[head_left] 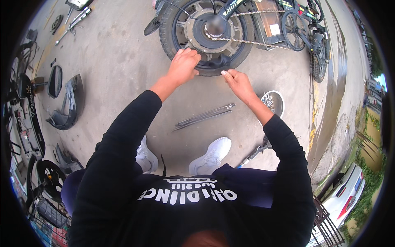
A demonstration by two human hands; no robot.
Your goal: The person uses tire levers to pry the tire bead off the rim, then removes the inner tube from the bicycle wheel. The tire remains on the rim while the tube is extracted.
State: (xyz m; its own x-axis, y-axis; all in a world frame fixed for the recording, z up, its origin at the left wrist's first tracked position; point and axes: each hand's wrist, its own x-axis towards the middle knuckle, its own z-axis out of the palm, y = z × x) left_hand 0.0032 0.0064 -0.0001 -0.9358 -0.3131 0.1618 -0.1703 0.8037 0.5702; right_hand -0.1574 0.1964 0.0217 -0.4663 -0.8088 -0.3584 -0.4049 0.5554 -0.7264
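In front of me is the rear wheel of an electric bike, its black tyre (166,35) around a grey hub motor (196,31). My left hand (184,67) overlaps the tyre's lower left side, its fingers curled in. Just right of the tyre's lower edge, my right hand (240,83) has thumb and forefinger pressed together. Between the hands, a blurred black piece (218,61) shows against the lower tyre; its kind is unclear. Whatever either hand grips is hidden. A chain (255,41) runs from the hub to the chainring (294,31).
Several thin metal rods (205,116) lie on the concrete before my shoes. A white bowl of small metal parts (280,101) sits beneath my right forearm, near an air gun-like tool (252,156). Leftward are a black fender (72,103), a mirror (55,81) and a long wrench (74,25).
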